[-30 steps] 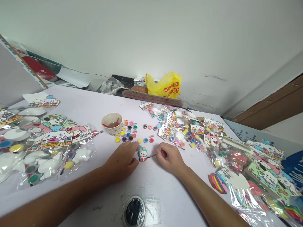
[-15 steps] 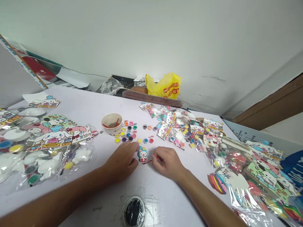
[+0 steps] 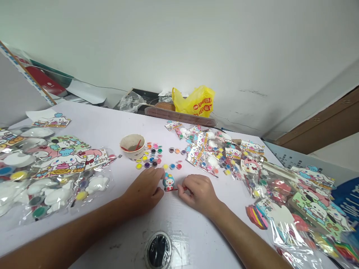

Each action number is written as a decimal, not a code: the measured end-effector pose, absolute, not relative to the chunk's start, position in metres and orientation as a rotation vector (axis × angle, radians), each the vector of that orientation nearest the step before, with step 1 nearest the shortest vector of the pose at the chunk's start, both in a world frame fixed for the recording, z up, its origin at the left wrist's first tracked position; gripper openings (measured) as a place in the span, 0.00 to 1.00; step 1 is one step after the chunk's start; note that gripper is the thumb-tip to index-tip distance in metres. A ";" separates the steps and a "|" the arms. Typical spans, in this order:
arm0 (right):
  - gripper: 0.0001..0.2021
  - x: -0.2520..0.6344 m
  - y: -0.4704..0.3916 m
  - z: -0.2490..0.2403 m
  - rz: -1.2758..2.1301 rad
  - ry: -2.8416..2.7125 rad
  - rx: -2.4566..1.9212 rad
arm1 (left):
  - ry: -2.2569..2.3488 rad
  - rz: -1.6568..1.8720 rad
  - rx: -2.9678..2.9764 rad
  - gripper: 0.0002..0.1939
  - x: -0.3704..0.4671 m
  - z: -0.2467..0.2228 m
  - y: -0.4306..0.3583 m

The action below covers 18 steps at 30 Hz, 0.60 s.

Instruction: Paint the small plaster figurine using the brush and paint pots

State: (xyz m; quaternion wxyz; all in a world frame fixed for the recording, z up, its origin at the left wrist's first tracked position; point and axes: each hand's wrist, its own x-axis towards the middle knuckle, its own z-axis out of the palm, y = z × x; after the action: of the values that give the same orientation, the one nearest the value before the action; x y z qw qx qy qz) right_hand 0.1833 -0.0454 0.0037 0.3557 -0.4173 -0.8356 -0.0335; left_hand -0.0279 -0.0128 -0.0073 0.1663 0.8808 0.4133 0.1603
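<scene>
- Right hand [image 3: 200, 192] is curled, with a thin red paintbrush [image 3: 175, 189] pinched between thumb and fingers; the brush is pointed left, its tip held at the low right side of the figurine.
- Left hand [image 3: 146, 186] is laid with bent fingers just left of the figurine, the index finger extended along its upper side; whether it is gripped or only touched cannot be told.
- Between the two hands, the small figurine [image 3: 169, 183] is stood upright on the white table [image 3: 207, 231], coloured blue on top, white on the face and red low down.
- Just beyond it, a row of three paint pots [image 3: 172, 166] is set out in yellow, blue and red; more pots are grouped to the far left, beside a paper bowl [image 3: 136, 154] in which two red sticks are leaned.
- Clear packets of white figures [image 3: 58, 196] are spread on the left, and further packets with printed cards [image 3: 252, 164] are heaped along the right.
- A round dark object [image 3: 159, 251] is placed at the near edge.
- A yellow bag [image 3: 196, 102] is seen at the far side, near the wall.
</scene>
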 end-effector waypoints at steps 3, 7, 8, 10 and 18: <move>0.16 0.182 -0.046 0.005 -0.105 -2.185 -1.073 | 1.171 0.452 2.507 0.12 -0.028 -0.007 -0.013; 0.17 0.181 -0.047 0.005 -0.122 -2.197 -1.062 | 1.171 0.453 2.506 0.12 -0.027 -0.006 -0.013; 0.17 0.181 -0.048 0.005 -0.121 -2.194 -1.057 | 1.173 0.453 2.505 0.12 -0.027 -0.006 -0.013; 0.17 0.182 -0.048 0.005 -0.120 -2.189 -1.051 | 1.176 0.449 2.504 0.12 -0.027 -0.006 -0.012; 0.18 0.182 -0.048 0.004 -0.127 -2.203 -1.059 | 1.180 0.438 2.502 0.12 -0.026 -0.007 -0.012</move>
State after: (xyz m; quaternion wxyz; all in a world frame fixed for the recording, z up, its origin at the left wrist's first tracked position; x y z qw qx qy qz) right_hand 0.1821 -0.0482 0.0042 0.3398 -0.4069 -0.8465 -0.0488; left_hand -0.0261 -0.0116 -0.0068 0.1695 0.8805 0.4151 0.1542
